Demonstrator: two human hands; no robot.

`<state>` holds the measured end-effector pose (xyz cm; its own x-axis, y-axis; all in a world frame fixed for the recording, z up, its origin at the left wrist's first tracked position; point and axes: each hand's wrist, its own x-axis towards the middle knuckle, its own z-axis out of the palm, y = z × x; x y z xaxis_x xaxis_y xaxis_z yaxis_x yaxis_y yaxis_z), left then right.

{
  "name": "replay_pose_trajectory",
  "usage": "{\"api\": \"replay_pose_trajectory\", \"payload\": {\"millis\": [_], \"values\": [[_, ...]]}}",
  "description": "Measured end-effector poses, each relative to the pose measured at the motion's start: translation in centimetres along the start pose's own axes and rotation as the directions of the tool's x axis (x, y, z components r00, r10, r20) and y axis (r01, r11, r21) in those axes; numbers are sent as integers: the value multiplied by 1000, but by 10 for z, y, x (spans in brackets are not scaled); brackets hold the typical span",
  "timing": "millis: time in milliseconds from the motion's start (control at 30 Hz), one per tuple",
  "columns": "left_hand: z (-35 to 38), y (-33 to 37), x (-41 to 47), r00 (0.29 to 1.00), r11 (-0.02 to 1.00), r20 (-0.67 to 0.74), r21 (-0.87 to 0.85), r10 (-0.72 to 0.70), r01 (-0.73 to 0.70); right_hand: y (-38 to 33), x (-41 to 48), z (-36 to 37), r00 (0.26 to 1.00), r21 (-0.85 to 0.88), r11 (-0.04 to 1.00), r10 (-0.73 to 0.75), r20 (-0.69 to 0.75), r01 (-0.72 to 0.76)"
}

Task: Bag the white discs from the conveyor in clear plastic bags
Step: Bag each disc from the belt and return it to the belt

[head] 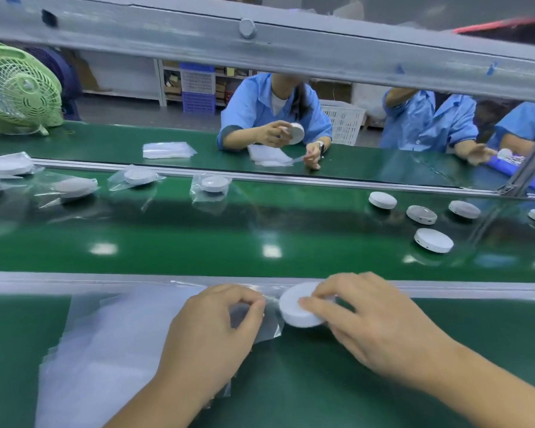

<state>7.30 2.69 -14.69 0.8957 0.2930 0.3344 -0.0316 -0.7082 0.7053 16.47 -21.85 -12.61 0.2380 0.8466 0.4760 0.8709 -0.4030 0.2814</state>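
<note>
Lining up the insert: the right hand [377, 322] grips a round white plastic disc [291, 312] in curled fingers by the near rail, just beside the mouth of a thin clear plastic bag [270, 324] that the left hand [210, 329] pinches between thumb and forefinger. Next, I'd judge, the mouth needs spreading so the disc slides in. Whether that mouth is parted is hard to tell, since glare blurs the film. More loose white discs [433, 240] sit on the green conveyor belt [260, 239].

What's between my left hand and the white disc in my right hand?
Head view: only the crumpled mouth of the clear bag, pinched by the left hand, separates it from the white disc the right hand holds.
</note>
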Motion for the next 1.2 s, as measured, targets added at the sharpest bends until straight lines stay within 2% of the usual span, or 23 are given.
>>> {"api": "replay_pose_trajectory", "payload": {"millis": [67, 133, 200, 233, 267, 300, 367, 400, 467, 567, 600, 633, 700, 733, 767, 833, 900, 967, 1033, 1067, 1100, 1200], "values": [[-1, 4, -2, 999, 994, -5, -109, -34, 33, -4, -4, -2, 1000, 42, 999, 21, -7, -21], [-2, 9, -3, 998, 979, 51, -201, -32, 41, -7, -5, -4, 996, 123, 991, 59, -65, -50], [-3, 16, -5, 975, 925, 222, -376, 26, 61, -13, -4, -5, 984, 248, 966, 115, -133, -79], [-4, 20, -7, 948, 897, 306, -437, 83, 63, -19, -2, -6, 966, 349, 926, 208, -155, -143], [-3, 23, -9, 927, 890, 349, -454, 135, 41, -27, 0, -8, 922, 473, 845, 357, -151, -250], [-2, 25, -10, 926, 894, 336, -448, 171, -2, -35, 3, -10, 848, 596, 722, 515, -123, -352], [2, 28, -11, 966, 892, 186, -445, 179, -79, -46, 9, -10, 706, 752, 486, 707, -39, -445], [3, 31, -11, 981, 885, 101, -454, 167, -104, -48, 12, -8, 679, 782, 429, 734, -10, -452], [6, 34, -11, 990, 850, -35, -509, 138, -137, -49, 19, -6, 695, 837, 310, 710, 113, -452], [7, 34, -8, 992, 763, -129, -640, 12, -92, -46, 34, 0, 738, 910, -71, 560, 376, -409], [7, 33, -7, 992, 751, -127, -656, -23, -66, -44, 38, 4, 736, 900, -113, 537, 413, -422], [6, 30, -5, 992, 762, -117, -646, -42, -44, -42, 42, 7, 725, 889, -90, 544, 422, -450], [3, 25, -3, 994, 854, -101, -520, -44, -15, -31, 51, 17, 707, 848, 60, 585, 397, -526], [0, 22, -2, 994, 926, -105, -376, -29, -13, -22, 57, 23, 689, 824, 106, 614, 386, -557], [-5, 17, 1, 995, 982, -98, -187, 0, -18, -10, 63, 29, 663, 814, 108, 646, 379, -571], [-18, 8, 7, 998, 982, 26, 180, 48, -52, 22, 78, 44, 548, 788, 83, 763, 343, -609], [-32, 0, 11, 976, 912, 219, 402, -3, -87, 59, 97, 59, 418, 760, 59, 861, 290, -648], [-37, -4, 13, 953, 868, 300, 481, -29, -125, 94, 114, 76, 388, 679, 165, 902, 189, -715], [-33, 1, 14, 945, 839, 326, 519, -19, -163, 120, 126, 91, 391, 572, 279, 917, 81, -771], [-29, 3, 15, 936, 824, 352, 534, -14, -188, 131, 129, 100, 404, 519, 311, 912, 72, -796], [-24, 3, 15, 921, 819, 389, 529, -2, -221, 140, 132, 111, 419, 426, 332, 899, 128, -842], [-10, 2, 17, 874, 854, 487, 453, 4, -256, 152, 136, 134, 409, 118, 405, 775, 481, -907]]}}
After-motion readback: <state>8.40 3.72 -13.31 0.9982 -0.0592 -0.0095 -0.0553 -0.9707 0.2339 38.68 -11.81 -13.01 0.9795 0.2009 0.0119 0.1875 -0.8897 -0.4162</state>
